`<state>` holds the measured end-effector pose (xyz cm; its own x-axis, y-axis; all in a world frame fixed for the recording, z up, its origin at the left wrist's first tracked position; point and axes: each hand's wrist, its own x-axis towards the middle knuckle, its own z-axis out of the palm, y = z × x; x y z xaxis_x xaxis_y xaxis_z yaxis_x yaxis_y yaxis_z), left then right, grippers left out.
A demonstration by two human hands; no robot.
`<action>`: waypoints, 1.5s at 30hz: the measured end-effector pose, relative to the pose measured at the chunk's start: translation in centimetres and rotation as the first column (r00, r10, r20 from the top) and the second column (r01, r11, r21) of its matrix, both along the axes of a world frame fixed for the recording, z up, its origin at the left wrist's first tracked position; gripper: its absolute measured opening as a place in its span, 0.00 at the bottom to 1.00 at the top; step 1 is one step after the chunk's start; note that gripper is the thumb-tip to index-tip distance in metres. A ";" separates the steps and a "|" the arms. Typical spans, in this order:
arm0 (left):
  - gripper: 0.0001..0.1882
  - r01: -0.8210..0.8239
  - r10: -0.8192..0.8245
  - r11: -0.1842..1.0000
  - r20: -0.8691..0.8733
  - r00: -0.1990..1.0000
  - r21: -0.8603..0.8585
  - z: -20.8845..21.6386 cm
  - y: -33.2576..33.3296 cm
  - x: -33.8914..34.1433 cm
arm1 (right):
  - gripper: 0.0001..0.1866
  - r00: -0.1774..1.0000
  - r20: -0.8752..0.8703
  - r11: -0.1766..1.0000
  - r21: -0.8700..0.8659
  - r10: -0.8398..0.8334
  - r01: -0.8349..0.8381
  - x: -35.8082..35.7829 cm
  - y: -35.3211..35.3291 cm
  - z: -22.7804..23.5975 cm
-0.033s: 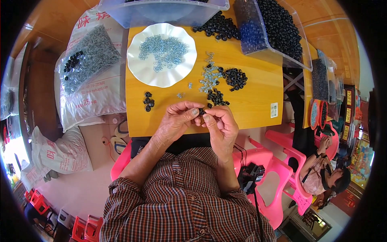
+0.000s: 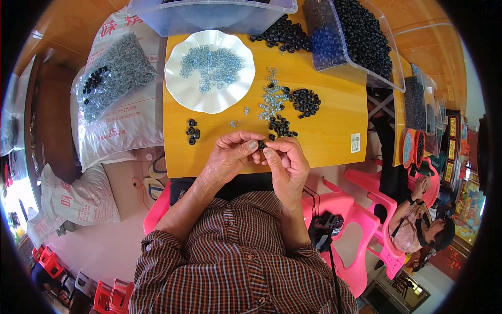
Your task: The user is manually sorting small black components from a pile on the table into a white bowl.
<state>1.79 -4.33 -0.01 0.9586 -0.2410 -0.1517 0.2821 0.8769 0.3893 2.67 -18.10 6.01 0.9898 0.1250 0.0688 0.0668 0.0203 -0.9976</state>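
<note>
Just over the near edge of the yellow table, my left hand and my right hand meet. Both pinch one small black round piece between thumbs and forefingers; the fingers cover most of it. Beyond the fingertips lies a small pile of black pieces. A larger pile of black ring-shaped pieces sits to its right, and small clear bluish pieces are scattered beside both. Several black round pieces lie to the left. A white wavy-rimmed plate holds more clear pieces.
Clear plastic bins of black pieces stand along the far side. White sacks are at the left, one bearing a bag of clear pieces. Pink chairs stand at the right, where another person sits.
</note>
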 end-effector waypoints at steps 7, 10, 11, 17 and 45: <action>0.11 0.004 -0.003 1.000 -0.008 1.000 0.018 0.2 0.1 0.0 | 0.05 0.999 -0.027 1.000 -0.011 0.028 -0.028 0.1 -0.2 0.2; 0.11 0.011 -0.011 0.999 -0.003 1.000 0.036 0.3 0.2 0.0 | 0.05 0.998 -0.043 0.999 -0.015 0.042 -0.043 0.1 -0.4 0.3; 0.11 0.021 -0.020 0.999 -0.005 1.000 0.041 0.3 0.2 0.0 | 0.05 0.998 -0.042 0.999 -0.014 0.043 -0.044 0.1 -0.5 0.4; 0.10 0.048 -0.048 0.997 -0.009 0.999 0.057 0.1 0.3 0.0 | 0.04 0.996 -0.079 0.999 -0.008 0.045 -0.046 0.0 -0.7 0.3; 0.11 0.102 -0.102 0.991 -0.001 0.995 0.083 0.3 0.5 0.1 | 0.05 0.915 -0.363 0.950 0.306 0.173 -0.059 0.6 -2.2 -1.8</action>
<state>1.92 -3.79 0.31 0.9302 -0.3241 -0.1721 0.3668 0.8084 0.4604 3.26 -20.30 4.21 0.9262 0.2725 -0.2606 -0.3371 0.2892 -0.8959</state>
